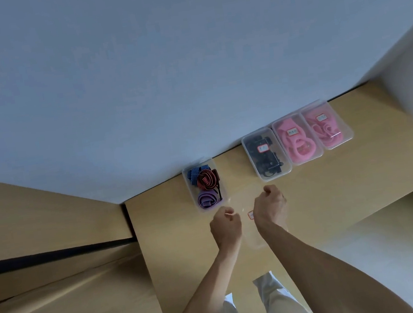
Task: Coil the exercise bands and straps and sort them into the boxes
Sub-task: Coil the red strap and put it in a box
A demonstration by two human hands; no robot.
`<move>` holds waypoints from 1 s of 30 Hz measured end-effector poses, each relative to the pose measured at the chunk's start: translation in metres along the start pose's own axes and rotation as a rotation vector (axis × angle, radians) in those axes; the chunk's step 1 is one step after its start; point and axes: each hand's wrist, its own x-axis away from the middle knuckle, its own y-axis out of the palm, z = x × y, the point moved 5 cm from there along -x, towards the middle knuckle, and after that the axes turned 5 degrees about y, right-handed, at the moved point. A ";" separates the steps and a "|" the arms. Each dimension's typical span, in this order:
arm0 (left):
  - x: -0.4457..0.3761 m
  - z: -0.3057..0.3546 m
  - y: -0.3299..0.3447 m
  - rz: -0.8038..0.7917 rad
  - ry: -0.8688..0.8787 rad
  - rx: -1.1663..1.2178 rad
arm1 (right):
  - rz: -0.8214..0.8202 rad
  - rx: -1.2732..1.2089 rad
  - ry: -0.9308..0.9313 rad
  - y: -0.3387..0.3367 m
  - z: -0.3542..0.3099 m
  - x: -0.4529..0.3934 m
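- We see both hands over a light wooden table [324,192], holding a clear plastic lid [246,203] with a small red-edged label between them.
- The left hand [226,226] has its fingers curled round the lid's left edge.
- The right hand [271,207] has its fingers curled on the lid's right side, near the far corner.
- Just beyond the left hand stands an open clear plastic box [202,184] against the wall, holding a coiled blue striped band [194,174], a coiled red-and-black striped band [207,178] and a coiled purple band [207,200].
- Further right along the wall we find three lidded clear boxes side by side, touching: one with black straps [266,154], then one with a pink loop band [297,139], then another with pink bands [327,124]. Each lid carries a red-edged label.
- The lid is held apart from the open box, slightly nearer to us.
- Pale trouser legs [273,300] show below the arms.
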 end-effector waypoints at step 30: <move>-0.107 -0.017 -0.101 0.366 0.083 -0.192 | -0.206 0.001 -0.048 0.117 -0.062 0.020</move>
